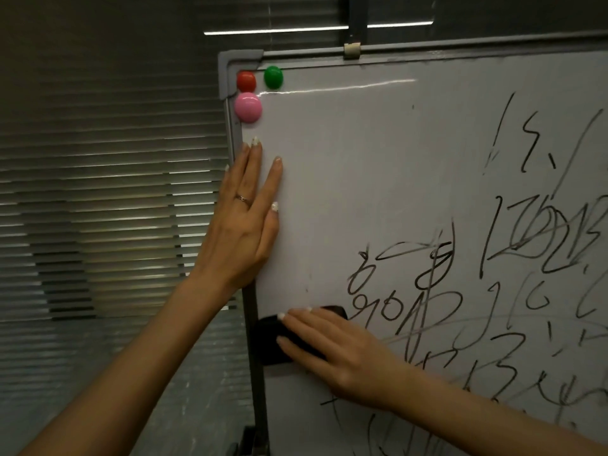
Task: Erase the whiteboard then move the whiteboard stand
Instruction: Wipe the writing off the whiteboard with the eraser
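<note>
The whiteboard (362, 176) fills the view from 12 o'clock round to 5 o'clock, upright and slightly tilted in the picture. Closed window blinds (98, 192) cover the wall behind it, from 8 to 11 o'clock. The board's upper left part is wiped clean. Black marker scribbles (427, 307), some already smeared, crowd the area from 2 to 5 o'clock. A grey frame (230, 60) edges the board, and at 6 o'clock its left side runs down into the dark stand post (260, 406).

The left hand (243, 225) lies flat on the board's left edge at 9 o'clock of the board. Its fingers are straight and point up toward 12, and the palm spans both frame and white surface. The right hand (335, 350) reaches in from 4 o'clock. Its fingers are laid nearly straight and slightly spread over the black eraser (269, 340), pressing it against the board. Whether the thumb hooks the eraser's lower edge is hard to tell. The eraser sits at 7 o'clock of the board, touching the left frame, with writing just beside it toward 3 o'clock.

In the board's 11 o'clock corner sit three round magnets. The pink magnet (248, 107) is lowest, the red magnet (246, 81) is above it, and the green magnet (273, 77) is beside the red one. A pale clip (352, 50) grips the top frame at 12 o'clock. A thin ring (242, 199) circles one left finger.
</note>
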Tool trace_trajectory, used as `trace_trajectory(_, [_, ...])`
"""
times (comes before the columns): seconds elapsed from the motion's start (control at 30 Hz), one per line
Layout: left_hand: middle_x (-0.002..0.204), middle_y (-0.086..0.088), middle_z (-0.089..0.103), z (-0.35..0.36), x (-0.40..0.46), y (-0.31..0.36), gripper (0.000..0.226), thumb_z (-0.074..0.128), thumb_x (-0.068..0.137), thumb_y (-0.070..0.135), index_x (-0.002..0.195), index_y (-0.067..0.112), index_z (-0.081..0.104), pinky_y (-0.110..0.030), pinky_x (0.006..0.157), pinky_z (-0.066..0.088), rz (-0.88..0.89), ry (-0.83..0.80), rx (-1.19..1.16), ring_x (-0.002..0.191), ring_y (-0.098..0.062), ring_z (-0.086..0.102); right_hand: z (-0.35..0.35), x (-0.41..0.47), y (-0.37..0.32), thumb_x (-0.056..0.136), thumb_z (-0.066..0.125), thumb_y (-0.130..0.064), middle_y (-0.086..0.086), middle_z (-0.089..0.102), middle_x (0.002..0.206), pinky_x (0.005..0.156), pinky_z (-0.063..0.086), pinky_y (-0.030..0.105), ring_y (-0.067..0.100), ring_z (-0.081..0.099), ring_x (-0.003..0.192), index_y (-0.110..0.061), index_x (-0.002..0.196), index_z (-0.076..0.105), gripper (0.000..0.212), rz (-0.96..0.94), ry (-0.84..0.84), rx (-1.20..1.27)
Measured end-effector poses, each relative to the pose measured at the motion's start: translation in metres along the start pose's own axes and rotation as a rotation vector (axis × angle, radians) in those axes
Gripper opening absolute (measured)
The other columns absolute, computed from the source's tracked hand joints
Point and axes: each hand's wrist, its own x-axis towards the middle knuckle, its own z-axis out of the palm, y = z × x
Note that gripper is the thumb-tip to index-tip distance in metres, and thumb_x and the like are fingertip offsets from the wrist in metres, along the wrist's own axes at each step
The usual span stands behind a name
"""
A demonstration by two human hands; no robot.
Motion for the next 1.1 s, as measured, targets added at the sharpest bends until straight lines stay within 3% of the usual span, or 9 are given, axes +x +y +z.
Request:
trace_trajectory(0.17, [0.156, -0.019, 0.01, -0.004, -0.003, -0.003, 0.052, 0.024, 0.1, 0.024, 0.148, 0.004, 0.018, -0.032, 0.119, -0.001, 0.025, -0.054, 0.021, 0.145, -0.017, -0.004, -0.009, -0.002, 0.009, 0.098, 0.052, -0.011, 0.019, 0.055, 0.133, 0.107, 0.039, 0.04, 0.03, 0.05, 0.126, -0.006, 0.129, 0.056, 0.031, -0.077, -0.041, -0.093])
trace_trajectory(0.43, [0.155, -0.021, 0.014, -0.003, -0.017, -0.008, 0.052, 0.026, 0.1, 0.025, 0.147, 0.003, 0.02, -0.036, 0.12, 0.006, 0.068, -0.099, 0.079, 0.145, -0.021, -0.002, -0.034, 0.034, 0.064, 0.085, 0.069, -0.002, 0.029, 0.057, 0.125, 0.098, 0.046, 0.045, 0.038, 0.056, 0.116, 0.0, 0.121, 0.063, 0.036, 0.222, 0.263, -0.214])
trace_trajectory(0.6, [0.154, -0.021, 0.015, 0.003, -0.028, -0.001, 0.053, 0.029, 0.098, 0.022, 0.147, 0.004, 0.02, -0.043, 0.119, 0.007, 0.007, -0.035, 0.103, 0.145, -0.023, -0.002, -0.026, 0.034, 0.05, 0.086, 0.069, -0.008, 0.029, 0.056, 0.126, 0.1, 0.045, 0.046, 0.038, 0.053, 0.119, 0.0, 0.121, 0.062, 0.036, 0.299, 0.302, -0.162])
trace_trajectory(0.73, [0.155, -0.02, 0.014, 0.007, -0.034, 0.012, 0.054, 0.03, 0.097, 0.024, 0.148, 0.007, 0.021, -0.042, 0.119, 0.003, -0.092, 0.008, 0.128, 0.145, -0.019, -0.006, -0.024, 0.02, 0.041, 0.086, 0.069, -0.004, 0.027, 0.053, 0.129, 0.1, 0.045, 0.045, 0.036, 0.053, 0.122, -0.001, 0.122, 0.062, 0.037, 0.217, 0.25, -0.106])
trace_trajectory(0.93, [0.157, -0.01, 0.005, 0.015, -0.047, 0.028, 0.059, 0.024, 0.098, 0.039, 0.15, 0.013, 0.014, -0.046, 0.117, -0.005, -0.163, -0.002, 0.218, 0.145, -0.023, -0.009, -0.04, -0.03, 0.052, 0.096, 0.055, -0.005, 0.017, 0.05, 0.137, 0.107, 0.04, 0.04, 0.028, 0.047, 0.13, -0.006, 0.129, 0.057, 0.033, -0.079, 0.005, -0.141])
trace_trajectory(1.1, [0.156, -0.018, 0.002, 0.023, -0.053, 0.038, 0.066, 0.033, 0.095, 0.039, 0.15, 0.01, 0.012, -0.028, 0.117, -0.01, -0.21, -0.005, 0.122, 0.141, -0.044, -0.007, -0.056, -0.024, 0.085, 0.094, 0.059, -0.007, 0.018, 0.051, 0.136, 0.102, 0.044, 0.041, 0.028, 0.05, 0.127, -0.008, 0.13, 0.054, 0.037, 0.002, 0.085, -0.204])
